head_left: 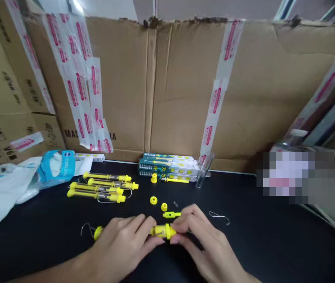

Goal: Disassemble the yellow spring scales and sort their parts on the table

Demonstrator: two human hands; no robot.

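Observation:
In the head view, a yellow spring scale (162, 231) lies crosswise between my hands, low over the black table. My left hand (126, 239) is wrapped round its tube, hiding the middle part. A wire hook (87, 227) sticks out beyond that hand at the left end. My right hand (204, 241) pinches the yellow tip at the other end. Just beyond my right fingers lies a flat yellow piece with holes (171, 214). Two yellow caps, one a ring (153, 200) and one smaller (164, 206), and a small spring (175, 204) lie behind it.
Several spring scales (102, 188) lie at the left. Stacked boxes (167, 165) stand against the cardboard wall (185, 98), with a clear tube (205, 171) leaning beside them. A wire hook (219, 215) lies right; plastic bags (11, 184) are far left.

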